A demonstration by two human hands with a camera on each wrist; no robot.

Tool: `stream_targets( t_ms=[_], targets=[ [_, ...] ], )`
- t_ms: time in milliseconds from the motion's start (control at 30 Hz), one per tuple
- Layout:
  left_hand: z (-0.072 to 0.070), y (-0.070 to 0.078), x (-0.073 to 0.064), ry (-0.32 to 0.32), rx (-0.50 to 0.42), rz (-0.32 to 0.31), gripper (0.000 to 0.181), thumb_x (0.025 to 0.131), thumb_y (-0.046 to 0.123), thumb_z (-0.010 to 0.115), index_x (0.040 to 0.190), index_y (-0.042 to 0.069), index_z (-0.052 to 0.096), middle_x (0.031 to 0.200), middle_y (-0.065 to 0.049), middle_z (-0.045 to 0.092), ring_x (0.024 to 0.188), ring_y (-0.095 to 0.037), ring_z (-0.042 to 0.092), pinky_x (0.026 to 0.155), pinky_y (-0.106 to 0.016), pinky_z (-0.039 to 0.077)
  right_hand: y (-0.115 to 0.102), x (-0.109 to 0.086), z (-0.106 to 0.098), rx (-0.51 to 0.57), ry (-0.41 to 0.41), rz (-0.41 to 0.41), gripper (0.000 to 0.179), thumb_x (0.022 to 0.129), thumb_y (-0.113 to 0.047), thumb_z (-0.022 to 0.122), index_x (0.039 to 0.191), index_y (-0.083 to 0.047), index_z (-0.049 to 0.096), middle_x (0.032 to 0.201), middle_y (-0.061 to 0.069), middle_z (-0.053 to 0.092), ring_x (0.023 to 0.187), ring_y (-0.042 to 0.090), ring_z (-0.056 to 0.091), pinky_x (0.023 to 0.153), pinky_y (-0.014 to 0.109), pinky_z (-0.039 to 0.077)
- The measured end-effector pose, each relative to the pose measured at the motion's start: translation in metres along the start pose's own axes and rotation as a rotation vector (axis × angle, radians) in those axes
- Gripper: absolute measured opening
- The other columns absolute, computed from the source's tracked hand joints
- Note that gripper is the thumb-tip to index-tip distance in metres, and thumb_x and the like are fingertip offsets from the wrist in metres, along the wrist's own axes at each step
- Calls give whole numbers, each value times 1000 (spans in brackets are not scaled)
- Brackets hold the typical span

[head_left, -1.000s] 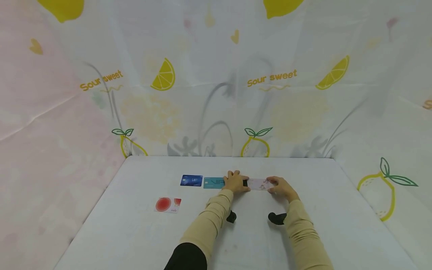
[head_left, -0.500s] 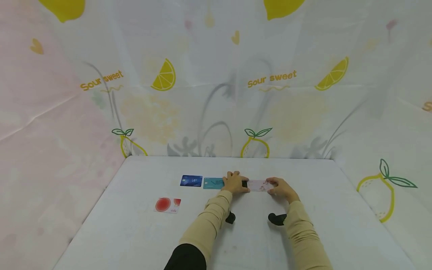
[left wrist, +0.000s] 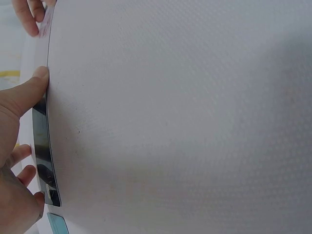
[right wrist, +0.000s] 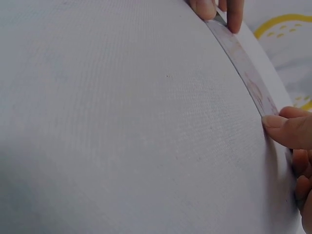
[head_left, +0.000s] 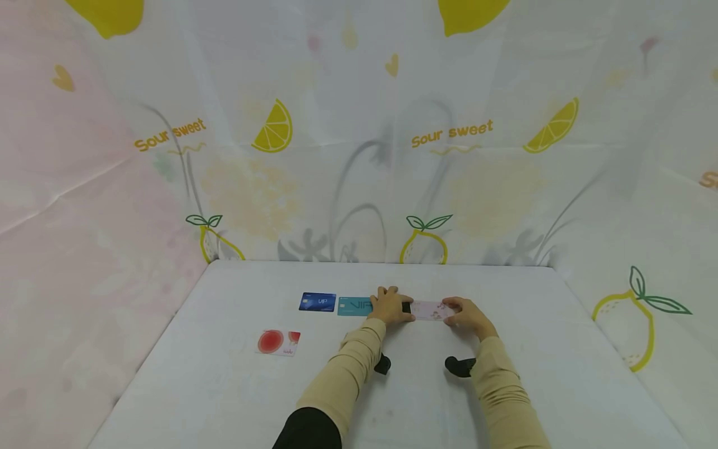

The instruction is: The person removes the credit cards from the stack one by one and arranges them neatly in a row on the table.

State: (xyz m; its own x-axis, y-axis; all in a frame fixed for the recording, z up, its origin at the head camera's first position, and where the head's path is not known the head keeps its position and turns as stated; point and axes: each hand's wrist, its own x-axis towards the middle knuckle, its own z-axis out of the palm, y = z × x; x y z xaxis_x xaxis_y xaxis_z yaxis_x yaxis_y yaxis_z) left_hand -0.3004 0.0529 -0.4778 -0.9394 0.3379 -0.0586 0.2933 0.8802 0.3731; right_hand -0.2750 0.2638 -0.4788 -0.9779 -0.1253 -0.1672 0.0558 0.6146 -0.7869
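Note:
Over a dark, glossy card point(left wrist: 43, 141) my left hand point(head_left: 387, 307) lies with bent, spread fingers, hiding most of it in the head view. Its thumb and a finger hold opposite long edges where that card meets a pale pink flowered card point(head_left: 429, 310). At the pink card's right end, my right hand point(head_left: 470, 315) pinches it between thumb and fingers. Both cards lie flat, end to end. A teal VIP card point(head_left: 353, 306) and a blue VIP card point(head_left: 317, 302) continue the row leftward, the teal one partly behind my left fingers.
A white card with red circles point(head_left: 277, 342) lies nearer on the left of the white table point(head_left: 213, 399). Black wrist-mounted pieces point(head_left: 460, 366) jut inward from both forearms. A lemon-print cloth point(head_left: 359, 187) rises behind the table's back edge.

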Motion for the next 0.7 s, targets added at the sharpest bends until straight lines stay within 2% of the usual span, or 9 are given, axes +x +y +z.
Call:
stream_targets(
  t_ms=[267, 400, 567, 700],
  targets=[
    [3, -1, 4, 1, 21, 0, 46, 78, 42, 74, 121, 28, 65, 135, -9, 48, 115, -33, 36, 87, -49, 31, 0, -1, 0, 11, 4, 17, 54, 77, 3, 68, 128, 9, 49, 123, 27, 51, 106, 34, 49, 93, 46, 38],
    [4, -2, 5, -2, 29, 1, 48, 78, 43, 74, 123, 29, 64, 135, -9, 47, 114, -33, 37, 88, -50, 31, 0, -3, -1, 25, 4, 14, 57, 78, 1, 68, 130, 9, 47, 123, 28, 49, 106, 34, 48, 90, 44, 40],
    [2, -1, 5, 4, -14, 17, 56, 76, 42, 76, 127, 27, 61, 137, -10, 48, 115, -33, 40, 89, -52, 32, 2, -3, 0, 7, 14, 8, 56, 80, -2, 66, 131, 8, 47, 123, 27, 50, 105, 34, 48, 89, 45, 40],
    [1, -2, 4, 32, -52, 40, 59, 75, 41, 77, 128, 23, 60, 135, -11, 50, 117, -34, 41, 88, -51, 33, 6, -3, 5, -12, 78, -32, 50, 84, -5, 63, 130, 9, 47, 118, 27, 53, 103, 35, 50, 90, 47, 41]
  ],
)
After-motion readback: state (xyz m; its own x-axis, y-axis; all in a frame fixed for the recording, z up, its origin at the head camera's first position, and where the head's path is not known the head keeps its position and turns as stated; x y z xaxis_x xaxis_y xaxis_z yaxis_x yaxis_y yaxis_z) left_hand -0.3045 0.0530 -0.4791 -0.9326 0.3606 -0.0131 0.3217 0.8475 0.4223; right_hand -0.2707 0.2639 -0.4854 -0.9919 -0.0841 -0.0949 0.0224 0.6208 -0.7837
